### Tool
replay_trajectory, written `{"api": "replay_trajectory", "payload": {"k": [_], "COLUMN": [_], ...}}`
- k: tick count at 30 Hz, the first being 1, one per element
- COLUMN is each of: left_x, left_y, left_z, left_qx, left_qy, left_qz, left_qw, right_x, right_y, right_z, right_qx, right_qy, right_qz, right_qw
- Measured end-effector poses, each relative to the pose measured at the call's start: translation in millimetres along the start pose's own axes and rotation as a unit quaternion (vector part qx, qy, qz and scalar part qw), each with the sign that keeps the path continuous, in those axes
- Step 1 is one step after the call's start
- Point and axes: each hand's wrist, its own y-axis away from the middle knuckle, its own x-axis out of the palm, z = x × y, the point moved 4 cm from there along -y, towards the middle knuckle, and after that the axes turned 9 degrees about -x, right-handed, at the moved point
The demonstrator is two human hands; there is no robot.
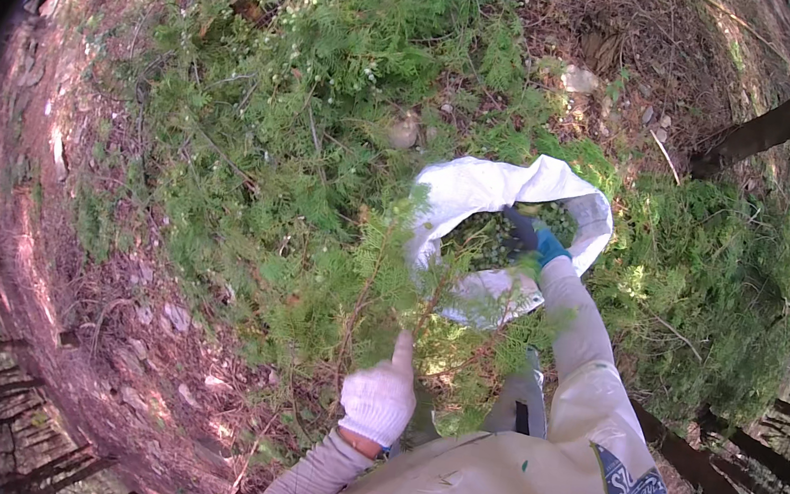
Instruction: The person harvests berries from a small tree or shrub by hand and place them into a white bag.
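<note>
A white woven sack (472, 186) stands with its rim rolled back, holding many small green cones or seed pods (479, 240). My right hand (529, 235), in a dark and blue glove, reaches inside over them; its fingers are partly hidden, so a grip cannot be told. My left hand (382, 393), in a white knitted glove, is below and left of the sack at the stem of a leafy conifer branch (366, 288). Its index finger points up along the foliage, and the other fingers are curled. The branch's sprays partly cover the sack's near rim.
Cut conifer branches (269, 116) lie heaped to the left and beyond the sack, with another pile (705, 306) at the right. Stones (579, 79) lie on the sloping ground. A tree trunk (775, 126) rises at the upper right, and more trunks stand around.
</note>
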Motion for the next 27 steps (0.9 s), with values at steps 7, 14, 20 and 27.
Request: {"api": "replay_trajectory", "payload": {"k": [7, 14, 20, 27], "left_x": [2, -1, -21, -27], "left_y": [-29, -19, 1, 56], "left_z": [5, -27, -17, 28], "left_qx": [-0.022, 0.045, 0.085, 0.074], "left_qy": [0.019, 0.006, -0.007, -0.057], "left_qz": [0.008, -0.036, -0.088, -0.098], "left_qw": [1.000, 0.998, 0.992, 0.991], "right_x": [56, 59, 58, 63], "right_y": [204, 113, 31, 94], "right_z": [158, 56, 12, 119], "right_qx": [-0.463, -0.412, -0.299, -0.275], "right_qy": [0.364, 0.723, 0.729, 0.403], "right_qz": [0.020, 0.118, 0.060, -0.097], "right_qw": [0.808, 0.542, 0.613, 0.868]}}
